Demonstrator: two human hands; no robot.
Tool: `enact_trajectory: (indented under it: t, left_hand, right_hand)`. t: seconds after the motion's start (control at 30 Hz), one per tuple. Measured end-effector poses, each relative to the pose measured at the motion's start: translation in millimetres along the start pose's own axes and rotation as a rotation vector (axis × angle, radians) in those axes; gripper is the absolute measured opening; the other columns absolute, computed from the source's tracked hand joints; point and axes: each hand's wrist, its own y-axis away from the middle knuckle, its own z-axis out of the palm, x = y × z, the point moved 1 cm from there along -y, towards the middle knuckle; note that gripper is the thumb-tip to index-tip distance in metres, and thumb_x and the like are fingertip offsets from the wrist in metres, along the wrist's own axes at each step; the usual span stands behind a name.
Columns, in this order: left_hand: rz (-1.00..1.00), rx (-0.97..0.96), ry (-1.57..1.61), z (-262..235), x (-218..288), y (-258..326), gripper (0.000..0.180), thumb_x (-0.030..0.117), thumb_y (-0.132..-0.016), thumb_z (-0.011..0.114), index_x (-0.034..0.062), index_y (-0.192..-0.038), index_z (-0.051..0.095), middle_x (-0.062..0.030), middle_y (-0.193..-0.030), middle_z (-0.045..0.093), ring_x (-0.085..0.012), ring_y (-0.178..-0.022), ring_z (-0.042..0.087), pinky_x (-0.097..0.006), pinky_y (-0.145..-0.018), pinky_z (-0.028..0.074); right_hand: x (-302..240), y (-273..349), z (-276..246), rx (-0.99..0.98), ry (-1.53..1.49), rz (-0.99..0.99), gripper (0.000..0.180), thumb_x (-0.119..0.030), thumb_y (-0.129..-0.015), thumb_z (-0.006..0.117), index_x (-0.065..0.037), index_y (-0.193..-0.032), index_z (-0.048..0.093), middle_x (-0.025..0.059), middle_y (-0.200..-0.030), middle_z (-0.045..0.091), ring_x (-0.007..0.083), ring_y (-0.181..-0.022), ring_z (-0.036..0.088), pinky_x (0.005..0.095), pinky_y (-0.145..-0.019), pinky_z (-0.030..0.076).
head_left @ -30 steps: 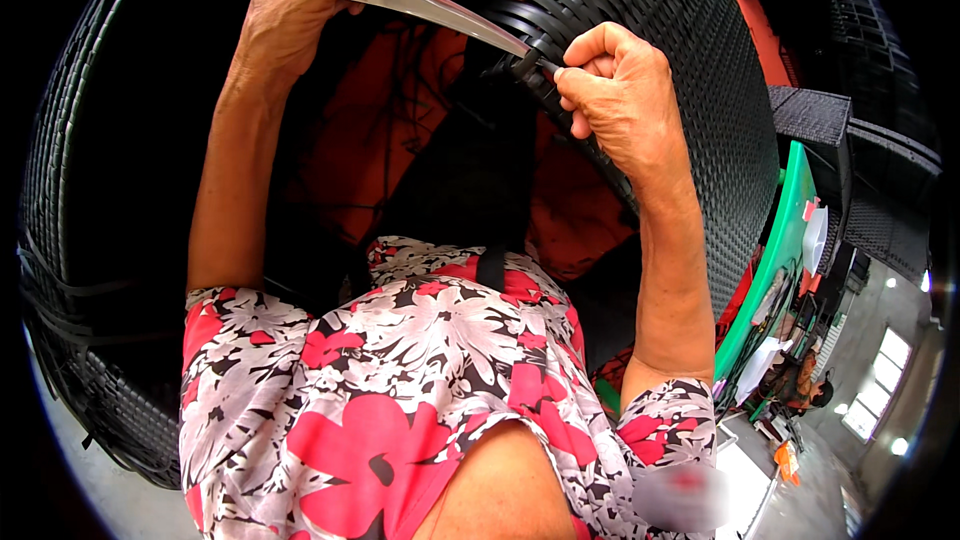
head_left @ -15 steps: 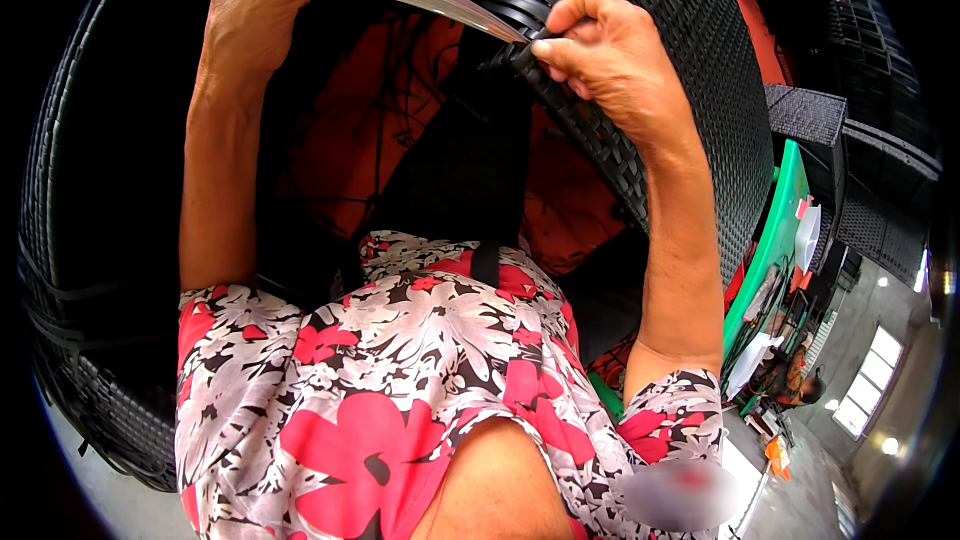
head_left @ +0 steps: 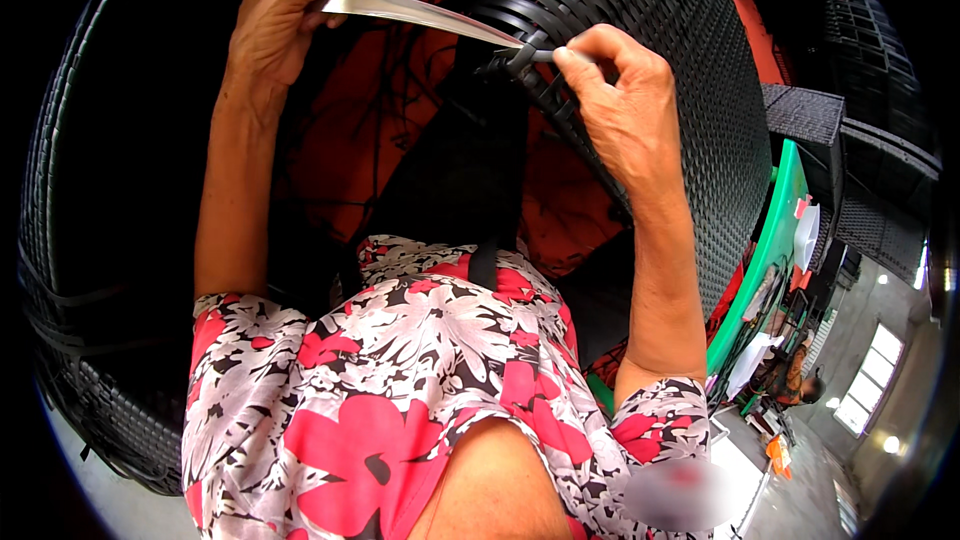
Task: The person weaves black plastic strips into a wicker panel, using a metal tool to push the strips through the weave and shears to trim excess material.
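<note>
A large black woven wicker shell (head_left: 690, 70) curves around me, open at the front with orange showing inside. My left hand (head_left: 285, 10) is raised at the top left and grips the end of a flat shiny strip (head_left: 420, 12). The strip runs taut down to the right into the weave. My right hand (head_left: 625, 105) pinches that strip's other end, where black strands (head_left: 525, 65) cross at the edge of the weave. My flowered red, white and black shirt (head_left: 400, 390) fills the lower middle.
An orange surface (head_left: 360, 140) with loose black strands lies behind my arms. At the right stand a green table (head_left: 775, 240), stacked black woven panels (head_left: 800, 115) and a person seated far off at the lower right (head_left: 790, 380).
Both hands have shifted left and up a little. My right hand has drawn the strip's end tighter into the crossing strands.
</note>
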Motion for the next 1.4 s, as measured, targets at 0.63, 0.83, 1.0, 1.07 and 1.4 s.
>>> enact_trajectory:
  t: [0.63,0.83,1.0,1.07,1.4]
  left_hand:
    - [-0.329,-0.386,0.687,94,-9,42,0.039,-0.006,-0.082,0.055,-0.0037,-0.119,0.044,-0.0148,-0.104,0.052,-0.0154,-0.074,0.047,-0.017,-0.046,0.039]
    - [-0.509,-0.333,0.651,94,-9,43,0.029,0.004,-0.086,0.058,-0.0037,-0.113,0.052,-0.0087,-0.09,0.052,-0.0095,-0.067,0.042,-0.013,-0.041,0.029]
    - [-0.432,-0.065,0.073,109,-1,47,0.021,0.018,-0.084,0.068,0.0088,-0.077,0.05,0.0023,-0.06,0.044,-0.0037,-0.044,0.032,-0.015,-0.037,0.024]
    - [-0.333,0.008,-0.085,116,7,46,0.025,0.019,-0.083,0.068,0.0108,-0.071,0.048,0.0042,-0.055,0.041,-0.0035,-0.042,0.031,-0.015,-0.037,0.023]
    - [0.446,0.083,-0.708,95,48,6,0.032,-0.004,-0.074,0.066,0.0039,-0.058,0.04,0.0048,-0.054,0.032,-0.0043,-0.052,0.03,-0.025,-0.044,0.025]
  right_hand:
    - [100,107,-41,0.581,0.152,0.081,0.013,-0.012,-0.087,0.059,-0.001,-0.094,0.062,0.0105,-0.091,0.063,0.0223,-0.082,0.061,0.032,-0.074,0.048]
    - [134,138,-35,0.594,0.313,0.098,0.024,-0.023,-0.089,0.057,-0.004,-0.102,0.061,0.0093,-0.106,0.061,0.0264,-0.101,0.055,0.0387,-0.09,0.04]
    - [124,134,-20,0.575,0.442,0.058,0.025,-0.026,-0.09,0.055,-0.006,-0.103,0.061,0.006,-0.11,0.058,0.0247,-0.105,0.052,0.0399,-0.091,0.038]
    - [123,132,-18,0.596,0.447,0.038,0.023,-0.024,-0.089,0.057,-0.006,-0.103,0.061,0.007,-0.11,0.058,0.0255,-0.105,0.052,0.0403,-0.091,0.038]
    - [113,128,-14,0.624,0.407,0.02,0.025,-0.019,-0.078,0.064,-0.006,-0.099,0.06,0.0072,-0.105,0.057,0.0272,-0.102,0.051,0.0425,-0.088,0.036]
